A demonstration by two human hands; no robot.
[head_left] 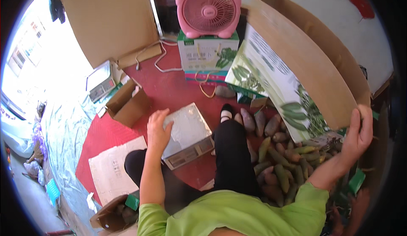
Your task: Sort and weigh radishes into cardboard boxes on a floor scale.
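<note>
My right hand (360, 127) grips the lower edge of a large cardboard box (303, 55), its fingers closed on the rim. The box is raised and tilted on the right, with brown flaps standing up and a white side printed with green leaves and vegetables. My left hand (157, 123) has its fingers stretched out, at the left edge of a grey metal-topped block (186, 127) on the floor between my legs. Whether it touches the block I cannot tell. Below the box lies a heap of long green and purplish root vegetables (282, 174).
A pink fan (208, 13) stands on a printed carton (207, 53) at the back. To the left are a small open brown box (129, 104), a scale (100, 81), flat cardboard (114, 168) and plastic sheeting (63, 138). A white cable (159, 62) lies on the red floor.
</note>
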